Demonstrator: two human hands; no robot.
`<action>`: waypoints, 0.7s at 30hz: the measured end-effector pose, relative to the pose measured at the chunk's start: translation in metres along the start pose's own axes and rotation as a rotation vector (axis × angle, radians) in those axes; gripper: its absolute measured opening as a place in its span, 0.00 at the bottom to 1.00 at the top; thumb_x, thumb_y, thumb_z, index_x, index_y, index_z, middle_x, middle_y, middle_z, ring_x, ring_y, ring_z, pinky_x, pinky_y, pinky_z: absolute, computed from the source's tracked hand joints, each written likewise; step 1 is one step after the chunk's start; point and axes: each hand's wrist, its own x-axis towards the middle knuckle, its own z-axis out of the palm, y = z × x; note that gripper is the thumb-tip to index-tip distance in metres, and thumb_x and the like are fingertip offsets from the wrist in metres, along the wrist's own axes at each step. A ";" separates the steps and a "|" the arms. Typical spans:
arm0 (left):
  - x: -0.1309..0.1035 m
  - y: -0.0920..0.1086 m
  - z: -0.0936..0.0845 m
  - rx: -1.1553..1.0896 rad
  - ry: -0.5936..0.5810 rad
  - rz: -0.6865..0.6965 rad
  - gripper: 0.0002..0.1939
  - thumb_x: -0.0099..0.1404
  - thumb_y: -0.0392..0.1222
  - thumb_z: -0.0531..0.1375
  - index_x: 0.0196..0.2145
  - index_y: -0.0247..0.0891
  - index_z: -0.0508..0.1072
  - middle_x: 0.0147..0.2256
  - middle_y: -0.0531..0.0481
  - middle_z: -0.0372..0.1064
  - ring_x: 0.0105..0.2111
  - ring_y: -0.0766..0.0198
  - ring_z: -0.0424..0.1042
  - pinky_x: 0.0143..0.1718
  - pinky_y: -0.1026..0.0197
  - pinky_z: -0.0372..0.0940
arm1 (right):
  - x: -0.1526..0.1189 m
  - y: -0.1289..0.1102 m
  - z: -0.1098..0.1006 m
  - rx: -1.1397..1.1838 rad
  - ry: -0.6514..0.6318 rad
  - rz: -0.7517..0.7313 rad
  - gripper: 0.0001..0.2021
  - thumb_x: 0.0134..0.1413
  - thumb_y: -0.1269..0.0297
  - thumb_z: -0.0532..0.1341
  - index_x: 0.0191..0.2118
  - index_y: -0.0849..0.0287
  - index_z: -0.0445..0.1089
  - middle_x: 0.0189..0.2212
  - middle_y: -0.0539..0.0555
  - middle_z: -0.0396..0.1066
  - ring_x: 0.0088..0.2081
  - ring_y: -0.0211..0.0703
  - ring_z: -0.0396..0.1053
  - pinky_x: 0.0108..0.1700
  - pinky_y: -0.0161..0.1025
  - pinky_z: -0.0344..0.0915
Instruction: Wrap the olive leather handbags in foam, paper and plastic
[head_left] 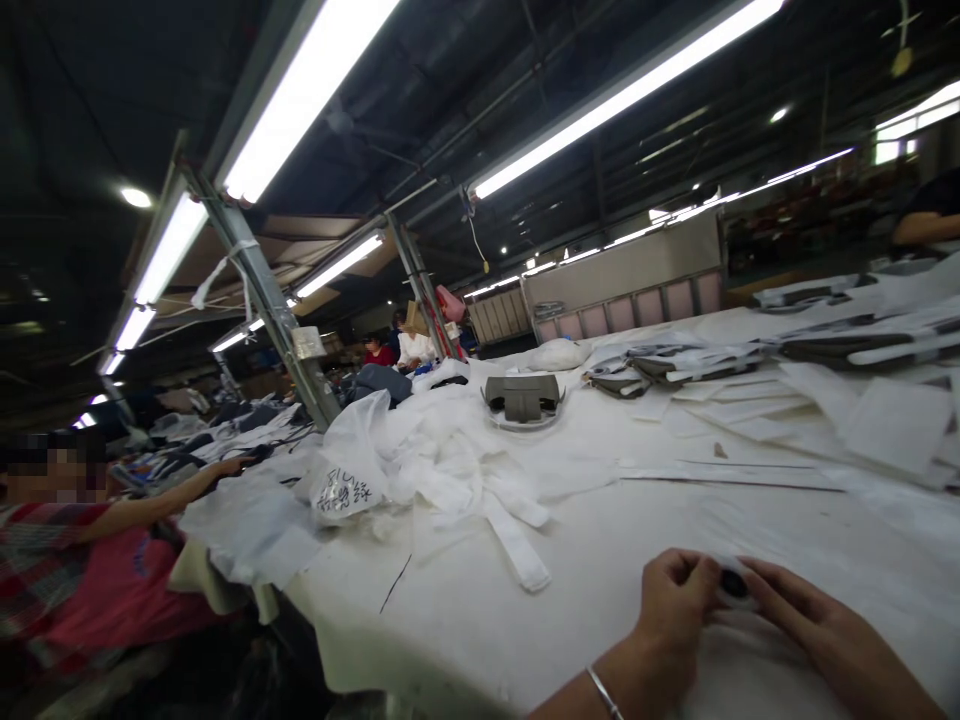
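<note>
At the lower right, my left hand has its thumb and curled fingers closed on one side of a small white roll with a dark centre. From the other side my right hand grips the same roll between thumb and fingers. Its exact kind is not clear. The two hands are close together, just above the white-covered table. Further off on the table stands a grey-brown moulded fabric piece with a pale lower edge, apart from both hands.
Crumpled white strips and a clear plastic bag with handwriting lie at the left. Stacked grey-and-white pieces and white sheets cover the right. A metal post rises at the left; a co-worker's arm reaches beside it.
</note>
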 end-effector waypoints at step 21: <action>0.000 0.011 -0.010 0.013 -0.229 0.050 0.21 0.60 0.55 0.65 0.43 0.35 0.76 0.41 0.45 0.75 0.43 0.59 0.71 0.50 0.57 0.64 | -0.021 -0.035 -0.003 0.319 -0.086 -0.108 0.24 0.47 0.44 0.68 0.43 0.59 0.76 0.42 0.58 0.77 0.45 0.53 0.74 0.53 0.50 0.70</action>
